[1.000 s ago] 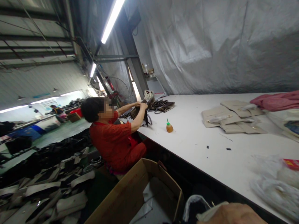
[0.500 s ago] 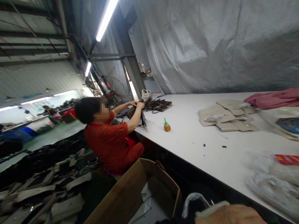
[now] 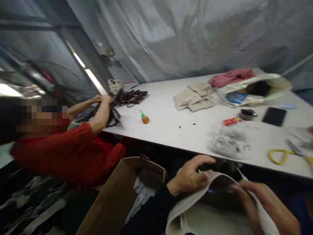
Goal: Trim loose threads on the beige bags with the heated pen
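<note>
Head-camera footage, blurred by motion, showed a cream fabric bag (image 3: 195, 209) being held low in front of the long white table (image 3: 171, 130), below its near edge. The left hand (image 3: 190, 174) was curled over the bag's upper rim, fingers bent and closed on the cloth. The right hand (image 3: 254, 199) was laid along the opposite rim, its fingers folded over the edge so that the cloth was gripped there too; the bag's mouth was held between the two hands. An open cardboard box (image 3: 117, 199) was seen just left of the bag, under the table edge. Further left, a co-worker in a red top (image 3: 61, 153) was seated at the table with both hands raised to a dark bag (image 3: 111, 114). On the table top, a small orange bottle with a green cap (image 3: 145, 118) stood upright, well apart from a stack of beige pieces (image 3: 190, 96), a pink cloth (image 3: 232, 76) and an open cream tote (image 3: 256, 88). Yellow-handled scissors (image 3: 281, 156) and a black phone (image 3: 274, 115) lay towards the right end.
</note>
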Demonstrator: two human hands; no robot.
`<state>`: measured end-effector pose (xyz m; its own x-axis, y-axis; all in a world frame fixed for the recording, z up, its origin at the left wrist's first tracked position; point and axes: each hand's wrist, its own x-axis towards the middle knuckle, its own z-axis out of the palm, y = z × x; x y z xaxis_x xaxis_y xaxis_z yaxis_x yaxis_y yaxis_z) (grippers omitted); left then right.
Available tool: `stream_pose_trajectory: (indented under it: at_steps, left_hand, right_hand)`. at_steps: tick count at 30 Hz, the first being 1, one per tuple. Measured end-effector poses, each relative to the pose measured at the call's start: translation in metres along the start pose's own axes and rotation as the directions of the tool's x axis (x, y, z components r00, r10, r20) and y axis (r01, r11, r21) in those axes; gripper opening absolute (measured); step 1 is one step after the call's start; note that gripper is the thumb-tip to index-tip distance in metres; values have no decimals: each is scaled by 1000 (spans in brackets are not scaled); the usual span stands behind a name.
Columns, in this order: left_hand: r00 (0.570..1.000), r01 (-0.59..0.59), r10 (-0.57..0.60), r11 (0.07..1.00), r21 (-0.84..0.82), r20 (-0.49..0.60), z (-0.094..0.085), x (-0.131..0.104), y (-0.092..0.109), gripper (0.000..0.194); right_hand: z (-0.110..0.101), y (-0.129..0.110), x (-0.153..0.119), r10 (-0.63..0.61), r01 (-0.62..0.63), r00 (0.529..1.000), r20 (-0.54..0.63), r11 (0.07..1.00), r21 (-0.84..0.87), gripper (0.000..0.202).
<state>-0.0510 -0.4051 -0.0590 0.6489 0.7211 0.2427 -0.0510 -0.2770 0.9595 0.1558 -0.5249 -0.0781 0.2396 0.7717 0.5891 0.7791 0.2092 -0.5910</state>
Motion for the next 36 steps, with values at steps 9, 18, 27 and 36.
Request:
stream_pose_trajectory:
  at_steps: [9, 18, 27, 36]
  left_hand:
    - [972, 229, -234, 937, -263, 10, 3, 0, -47, 71]
    - [873, 463, -485, 860, -213, -61, 11, 15, -50, 49]
    - [905, 395, -422, 878, -269, -50, 24, 16, -43, 38]
    - [907, 396, -419, 883, -254, -43, 24, 14, -46, 36]
  right_hand:
    - [-58, -26, 26, 16, -50, 981, -194, 984, -174, 12]
    - [-74, 7, 6, 121, -209, 937, -328, 946, -248, 14]
    - [-116, 21, 2, 87, -302, 873, -480, 870, -391, 17]
    - [-134, 35, 2, 117, -405, 818, -563, 812, -420, 15]
